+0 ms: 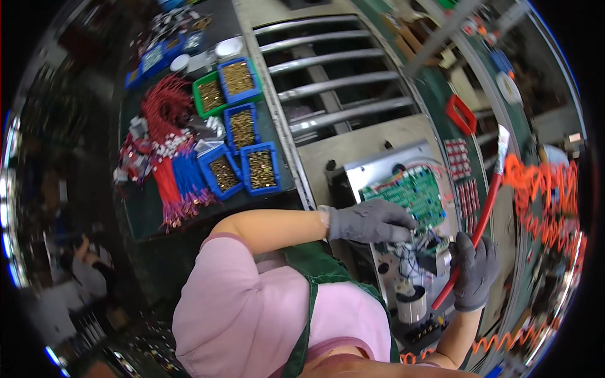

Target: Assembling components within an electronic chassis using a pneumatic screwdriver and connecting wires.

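My left hand (372, 222), in a grey glove, reaches across the near edge of a green circuit board (406, 195). Its fingers are drawn together by the white wires (411, 259); what they pinch, if anything, is hidden. A long red rod (485, 211) with a whitish wrapped end slants up and away from me, and my gloved right hand (474, 271) is closed around its lower part. The board sits in a metal housing (365, 171), with wiring and dark parts nearer me. A pale cylindrical part (412, 305) stands at the housing's near end.
Blue bins (260, 168) and a green bin (200, 104) of brass-coloured pieces stand on the left bench, beside red wire bundles (165, 104) and blue ones (188, 173). Metal rollers (340, 77) lie beyond the housing. An orange coiled hose (542, 195) hangs at right, past a red frame (461, 114).
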Demonstrator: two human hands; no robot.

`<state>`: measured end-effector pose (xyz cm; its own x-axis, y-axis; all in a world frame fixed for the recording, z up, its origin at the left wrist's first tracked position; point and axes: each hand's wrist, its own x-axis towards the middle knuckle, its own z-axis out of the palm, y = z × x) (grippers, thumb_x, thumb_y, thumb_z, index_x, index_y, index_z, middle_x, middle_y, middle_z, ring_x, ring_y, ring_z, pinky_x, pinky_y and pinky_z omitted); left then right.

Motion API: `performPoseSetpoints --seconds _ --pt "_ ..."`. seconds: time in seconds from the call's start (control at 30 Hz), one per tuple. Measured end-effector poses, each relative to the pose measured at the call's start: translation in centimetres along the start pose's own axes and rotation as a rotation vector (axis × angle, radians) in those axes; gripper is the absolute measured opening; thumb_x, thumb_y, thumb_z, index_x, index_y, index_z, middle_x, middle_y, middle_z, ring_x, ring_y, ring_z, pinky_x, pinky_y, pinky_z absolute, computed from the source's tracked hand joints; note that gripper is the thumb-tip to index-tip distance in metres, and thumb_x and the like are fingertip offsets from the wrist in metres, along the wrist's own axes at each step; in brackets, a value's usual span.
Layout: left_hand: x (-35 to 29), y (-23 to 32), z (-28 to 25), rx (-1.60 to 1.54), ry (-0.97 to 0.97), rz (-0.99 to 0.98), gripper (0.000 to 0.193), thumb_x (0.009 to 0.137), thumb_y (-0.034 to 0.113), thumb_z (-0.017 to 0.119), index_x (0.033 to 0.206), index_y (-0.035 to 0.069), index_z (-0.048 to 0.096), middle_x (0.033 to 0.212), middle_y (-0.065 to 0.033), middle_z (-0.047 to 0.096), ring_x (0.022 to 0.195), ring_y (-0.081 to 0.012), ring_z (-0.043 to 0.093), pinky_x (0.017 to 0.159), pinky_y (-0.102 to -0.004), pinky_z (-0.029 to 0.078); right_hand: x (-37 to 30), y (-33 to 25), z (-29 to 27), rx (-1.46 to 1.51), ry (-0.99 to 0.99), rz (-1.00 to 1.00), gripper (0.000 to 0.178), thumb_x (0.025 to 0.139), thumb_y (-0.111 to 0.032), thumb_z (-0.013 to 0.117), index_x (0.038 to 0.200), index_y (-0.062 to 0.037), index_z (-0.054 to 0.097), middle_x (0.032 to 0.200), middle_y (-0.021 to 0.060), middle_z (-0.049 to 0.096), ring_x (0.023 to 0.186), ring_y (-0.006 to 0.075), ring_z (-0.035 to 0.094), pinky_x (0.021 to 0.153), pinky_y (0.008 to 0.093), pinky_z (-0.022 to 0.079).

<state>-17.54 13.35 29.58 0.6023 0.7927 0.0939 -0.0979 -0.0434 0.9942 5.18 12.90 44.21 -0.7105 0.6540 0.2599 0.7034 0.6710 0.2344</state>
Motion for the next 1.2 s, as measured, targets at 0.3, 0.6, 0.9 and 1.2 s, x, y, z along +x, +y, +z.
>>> performPoseSetpoints --seconds 0.3,0.6,0.9,1.2 --pt "-15.0 -5.5 -13.0 0.509 0.7 -0.334 0.034 0.088 0.026 0.058 0.113 0.004 0.062 0.104 -0.0151 0.064 0.099 -0.0301 0.061 0.089 -0.0366 0.046 20.8 -5.7 4.9 0.35 0.027 -0.385 0.036 0.07 -0.017 0.073 0.104 -0.0146 0.063 0.083 0.008 0.059 0.075 0.0287 0.057 0.065 0.0399 0.045" --pt "-21.8 -7.2 -24.1 0.581 0.988 -0.425 0.027 0.086 0.021 0.058 0.105 0.002 0.064 0.097 -0.0172 0.063 0.093 -0.0325 0.061 0.084 -0.0392 0.048 39.3 -11.7 13.0 1.08 -0.07 -0.441 0.019 0.084 -0.015 0.06 0.097 -0.003 0.064 0.082 0.0113 0.064 0.072 0.0237 0.062 0.065 0.0339 0.047" --pt "-20.8 -9.8 -32.9 0.896 1.17 -0.513 0.045 0.08 0.027 0.063 0.12 0.006 0.058 0.129 -0.0206 0.049 0.114 -0.0385 0.048 0.099 -0.0455 0.039 56.1 -23.7 30.7 1.82 -0.332 0.387 0.023 0.092 -0.026 0.054 0.101 -0.0057 0.062 0.077 0.0038 0.064 0.063 0.009 0.057 0.059 0.0239 0.047" --pt "-20.2 -12.5 -38.0 0.759 1.15 -0.669 0.047 0.082 0.033 0.062 0.121 0.007 0.059 0.131 -0.0255 0.048 0.12 -0.0423 0.043 0.102 -0.0467 0.036 61.5 -30.0 38.6 1.936 -0.412 0.89 0.02 0.084 -0.021 0.06 0.084 -0.0006 0.06 0.067 0.0084 0.061 0.056 0.0154 0.058 0.051 0.0276 0.048"
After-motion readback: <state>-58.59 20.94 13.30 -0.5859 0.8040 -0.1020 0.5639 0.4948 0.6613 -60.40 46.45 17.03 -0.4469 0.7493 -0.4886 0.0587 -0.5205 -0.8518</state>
